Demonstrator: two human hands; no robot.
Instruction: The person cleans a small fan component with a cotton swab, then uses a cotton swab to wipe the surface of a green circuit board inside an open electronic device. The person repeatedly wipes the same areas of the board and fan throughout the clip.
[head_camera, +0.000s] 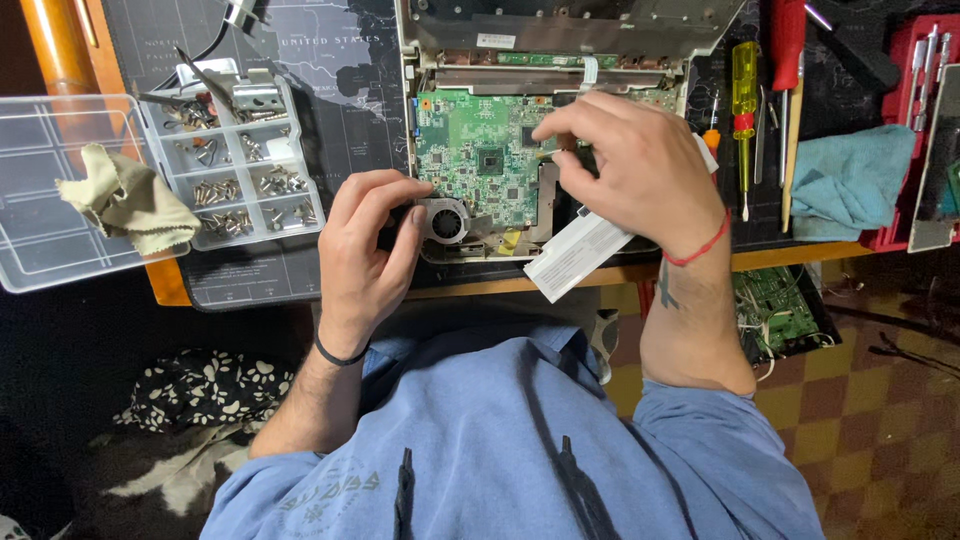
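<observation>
An opened laptop chassis (560, 35) lies on a dark mat, with its green circuit board (470, 150) exposed. My left hand (365, 250) rests at the board's lower left corner, fingers curled beside the round cooling fan (446, 221). My right hand (640, 170) hovers over the board's right side, its fingertips pinched on something small near the board's edge; what it pinches is hidden. A white flat rectangular part (578, 255) lies under the right hand's wrist, sticking out over the table edge.
A clear compartment box (235, 165) of screws sits at the left, with its open lid (40, 200) holding a beige cloth (125, 200). Screwdrivers (745, 100), a teal cloth (850, 180) and a red tool case (915, 60) are at the right. Another circuit board (775, 310) lies on the floor.
</observation>
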